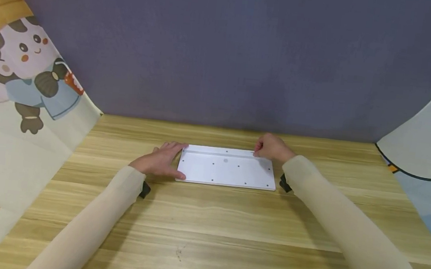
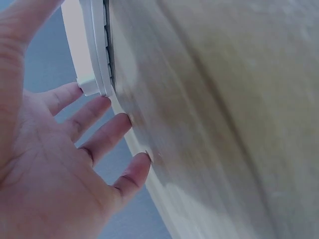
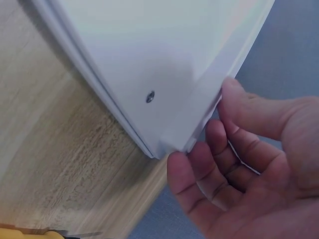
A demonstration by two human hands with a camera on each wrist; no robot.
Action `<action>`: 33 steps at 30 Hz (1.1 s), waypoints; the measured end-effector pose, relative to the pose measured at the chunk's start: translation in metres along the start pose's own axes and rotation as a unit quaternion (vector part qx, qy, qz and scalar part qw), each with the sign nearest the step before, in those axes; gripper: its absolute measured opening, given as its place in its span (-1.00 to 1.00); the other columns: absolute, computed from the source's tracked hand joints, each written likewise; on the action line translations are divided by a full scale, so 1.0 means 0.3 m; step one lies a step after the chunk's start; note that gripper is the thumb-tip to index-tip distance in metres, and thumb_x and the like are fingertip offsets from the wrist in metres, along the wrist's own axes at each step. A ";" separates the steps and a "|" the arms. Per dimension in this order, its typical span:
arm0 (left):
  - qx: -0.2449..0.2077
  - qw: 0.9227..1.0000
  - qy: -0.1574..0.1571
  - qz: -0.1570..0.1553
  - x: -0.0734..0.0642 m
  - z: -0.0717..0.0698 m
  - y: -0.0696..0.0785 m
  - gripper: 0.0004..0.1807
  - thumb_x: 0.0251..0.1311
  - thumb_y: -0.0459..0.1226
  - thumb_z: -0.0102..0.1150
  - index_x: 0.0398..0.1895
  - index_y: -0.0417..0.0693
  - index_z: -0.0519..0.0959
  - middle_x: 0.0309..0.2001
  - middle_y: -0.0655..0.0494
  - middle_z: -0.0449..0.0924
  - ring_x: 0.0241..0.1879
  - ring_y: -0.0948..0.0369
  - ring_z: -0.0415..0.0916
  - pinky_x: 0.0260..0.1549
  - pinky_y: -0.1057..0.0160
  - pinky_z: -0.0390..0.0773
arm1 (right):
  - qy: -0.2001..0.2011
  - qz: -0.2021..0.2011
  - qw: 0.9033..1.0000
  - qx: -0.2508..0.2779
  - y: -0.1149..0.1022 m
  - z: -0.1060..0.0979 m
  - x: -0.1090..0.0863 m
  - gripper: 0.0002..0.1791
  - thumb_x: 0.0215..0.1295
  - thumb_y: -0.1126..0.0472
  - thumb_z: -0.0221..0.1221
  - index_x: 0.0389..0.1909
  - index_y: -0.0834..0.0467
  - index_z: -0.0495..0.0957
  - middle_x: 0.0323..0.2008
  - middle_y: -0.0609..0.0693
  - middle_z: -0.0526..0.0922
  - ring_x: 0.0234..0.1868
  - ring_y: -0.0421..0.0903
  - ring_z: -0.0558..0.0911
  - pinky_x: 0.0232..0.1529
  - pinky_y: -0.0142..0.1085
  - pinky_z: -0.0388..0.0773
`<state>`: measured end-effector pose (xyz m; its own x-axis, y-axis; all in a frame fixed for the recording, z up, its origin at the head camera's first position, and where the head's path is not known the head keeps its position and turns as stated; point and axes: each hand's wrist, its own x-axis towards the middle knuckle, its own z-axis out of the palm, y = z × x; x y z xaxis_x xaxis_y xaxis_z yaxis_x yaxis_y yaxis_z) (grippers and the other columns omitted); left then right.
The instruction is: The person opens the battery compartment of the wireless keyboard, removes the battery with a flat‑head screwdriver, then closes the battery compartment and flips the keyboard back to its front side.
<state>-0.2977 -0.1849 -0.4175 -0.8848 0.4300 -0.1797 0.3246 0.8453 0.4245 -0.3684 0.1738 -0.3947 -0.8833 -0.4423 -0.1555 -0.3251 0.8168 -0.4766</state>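
A white keyboard [image 1: 227, 171] lies face down on the wooden table, its back dotted with several small screws [image 3: 150, 96]. In the left wrist view a row of key edges [image 2: 106, 40] shows along its underside. My left hand [image 1: 162, 160] spans the keyboard's left end and holds it, thumb at the near corner and fingertips at the far corner. At the far right corner my right hand [image 1: 272, 147] has its fingers curled and pinches the far edge between thumb and fingers. Whether a small part is between those fingertips is hidden.
The wooden table [image 1: 190, 228] runs back to a dark purple-grey backdrop [image 1: 223, 56]. Cartoon-printed cloths hang at both sides. In the right wrist view a yellow shape [image 3: 30, 234] peeks in at the lower left corner, too cut off to name.
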 end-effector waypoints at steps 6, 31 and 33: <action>0.006 1.000 0.002 0.000 0.004 0.005 0.002 0.17 -0.20 0.15 0.45 0.46 -0.04 0.06 0.39 -0.19 0.06 0.37 -0.23 -0.12 0.13 -0.43 -0.11 | -0.001 0.011 1.000 0.002 -0.006 0.007 -0.004 -0.90 0.14 0.31 0.30 -0.38 0.28 0.62 -0.43 0.04 0.59 -0.43 -0.07 0.48 -0.39 -0.25 0.45; 0.013 1.000 -0.003 0.013 -0.002 0.019 -0.010 0.17 -0.18 0.16 0.43 0.47 -0.04 0.04 0.39 -0.19 0.06 0.37 -0.19 -0.11 0.12 -0.44 -0.11 | 0.003 0.033 0.999 0.031 -0.007 0.032 -0.034 -0.92 0.18 0.32 0.27 -0.36 0.27 0.60 -0.40 0.06 0.57 -0.43 -0.06 0.47 -0.41 -0.26 0.44; 0.016 1.000 -0.005 0.012 -0.001 0.019 -0.011 0.17 -0.17 0.16 0.43 0.48 -0.03 0.03 0.39 -0.19 0.06 0.37 -0.18 -0.11 0.13 -0.43 -0.12 | 0.003 0.035 0.999 0.032 -0.008 0.033 -0.036 -0.91 0.18 0.32 0.27 -0.36 0.28 0.60 -0.41 0.06 0.57 -0.43 -0.06 0.47 -0.42 -0.26 0.44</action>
<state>-0.2966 -0.1861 -0.4240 -0.8730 0.4536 -0.1795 0.3562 0.8441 0.4007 -0.3547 0.1729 -0.4004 -0.9053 -0.3825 -0.1846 -0.2410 0.8204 -0.5185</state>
